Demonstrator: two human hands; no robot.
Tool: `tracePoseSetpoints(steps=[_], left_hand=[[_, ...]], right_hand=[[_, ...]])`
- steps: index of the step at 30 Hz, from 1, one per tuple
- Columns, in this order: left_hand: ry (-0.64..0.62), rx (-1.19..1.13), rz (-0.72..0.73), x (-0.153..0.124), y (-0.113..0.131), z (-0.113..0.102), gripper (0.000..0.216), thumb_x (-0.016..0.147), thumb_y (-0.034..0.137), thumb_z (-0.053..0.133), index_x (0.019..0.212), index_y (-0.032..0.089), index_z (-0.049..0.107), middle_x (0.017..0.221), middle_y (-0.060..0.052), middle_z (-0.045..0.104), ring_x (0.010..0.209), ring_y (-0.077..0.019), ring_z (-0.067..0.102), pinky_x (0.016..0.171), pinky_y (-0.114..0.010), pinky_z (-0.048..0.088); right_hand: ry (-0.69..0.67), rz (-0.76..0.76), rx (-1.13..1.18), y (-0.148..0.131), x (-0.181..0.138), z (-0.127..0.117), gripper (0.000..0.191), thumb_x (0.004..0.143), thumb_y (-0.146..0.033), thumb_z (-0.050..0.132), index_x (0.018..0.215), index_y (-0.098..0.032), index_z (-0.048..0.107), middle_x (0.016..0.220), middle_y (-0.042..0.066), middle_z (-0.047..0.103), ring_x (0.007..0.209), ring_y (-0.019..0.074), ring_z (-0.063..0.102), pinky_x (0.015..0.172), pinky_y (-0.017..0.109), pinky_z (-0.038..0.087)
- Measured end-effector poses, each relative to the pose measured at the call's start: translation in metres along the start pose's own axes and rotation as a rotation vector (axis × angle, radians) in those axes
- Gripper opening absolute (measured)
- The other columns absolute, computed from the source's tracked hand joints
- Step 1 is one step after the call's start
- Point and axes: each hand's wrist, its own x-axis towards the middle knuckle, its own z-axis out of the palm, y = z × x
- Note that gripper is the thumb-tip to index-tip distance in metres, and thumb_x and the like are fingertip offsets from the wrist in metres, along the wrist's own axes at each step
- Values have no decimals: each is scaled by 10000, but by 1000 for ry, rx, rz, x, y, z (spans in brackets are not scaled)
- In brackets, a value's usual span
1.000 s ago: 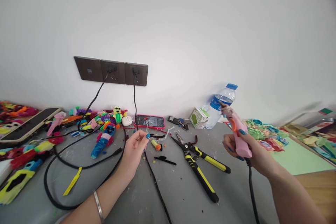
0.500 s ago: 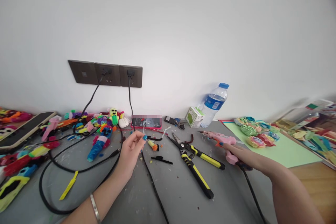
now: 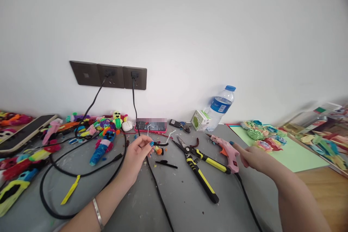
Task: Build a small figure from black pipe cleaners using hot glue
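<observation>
While left hand (image 3: 137,152) pinches a black pipe-cleaner bit (image 3: 161,144) just left of the cutters (image 3: 199,168), right hand (image 3: 251,156) sits right of them, fingers loose, tips touching the glue gun (image 3: 225,149). Gun lies flat beside the cutters, nozzle pointing away-left, grip toward the right hand. Behind the cutters: capped bottle (image 3: 219,110), closed carton (image 3: 199,120); contents unclear.

The screen of the pink-cased phone (image 3: 151,126) was blurred over, and the black strip (image 3: 161,144) pinched in the left hand (image 3: 137,154) was too small to identify. The left edge cut off the bright craft figures (image 3: 11,190), the right edge cut off the paper pieces (image 3: 334,148), and 2 leads, the black cable (image 3: 162,203) and the glue gun's cord (image 3: 249,204), ran out past the bottom edge.
</observation>
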Motion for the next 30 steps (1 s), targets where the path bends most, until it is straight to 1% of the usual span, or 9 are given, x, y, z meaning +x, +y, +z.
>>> tracePoseSetpoints(steps=[3,5,8,12,13,16,21,26,30], left_hand=[[-11,1,-2,-1,-1,1,267,676,358,796,792,175,639,720,7,577,644,-132,557,552,-221,434],[-31,25,-1,-2,-2,2,267,697,373,789,794,176,636,717,5,588,651,-134,571,560,-219,441],[-89,86,-18,-3,-3,2,274,720,403,778,807,176,653,722,-18,638,663,-149,600,580,-234,469],[-177,151,-57,-5,-5,3,278,720,420,780,798,172,682,716,-46,684,682,-181,646,588,-257,499],[-196,167,-60,-5,-5,4,271,722,415,780,796,171,690,714,-48,689,678,-181,648,582,-256,499],[-258,196,-60,-7,-4,5,245,733,394,777,797,169,706,719,-50,703,652,-167,635,572,-248,495],[-312,216,-42,-9,-5,5,222,757,385,760,803,173,715,725,-50,699,645,-161,620,596,-259,505],[-308,254,52,-9,-7,5,180,721,326,766,817,185,711,829,-67,706,769,-197,648,666,-276,535],[-299,369,179,-9,-6,4,75,739,247,720,792,194,717,828,-51,696,682,-164,611,606,-249,486]], right_hand=[[324,-86,88,-35,-19,2,622,910,-593,455,409,-225,444,393,54,478,390,189,475,435,310,341],[418,-269,233,-66,-35,14,540,938,-564,430,520,-224,466,416,7,422,417,169,425,452,296,297],[280,-593,403,-105,-57,41,348,935,-450,508,677,-217,523,532,-9,485,494,153,412,489,276,297],[84,-815,505,-126,-74,76,53,922,-264,563,910,-215,581,623,-26,510,536,141,432,513,251,322],[61,-842,506,-127,-76,82,49,915,-236,570,957,-215,582,631,-31,501,545,140,436,519,247,328],[19,-884,505,-126,-77,91,105,903,-190,574,1004,-214,582,644,-41,483,548,131,430,524,237,329],[24,-918,531,-125,-74,92,89,935,-196,521,884,-205,593,658,-15,490,552,133,424,517,243,318],[-28,-867,638,-126,-70,90,154,950,-320,557,860,-204,604,636,-19,481,539,131,400,515,248,310],[-135,-832,719,-126,-69,90,259,968,-429,541,855,-202,594,632,-22,458,539,126,371,505,248,287]])
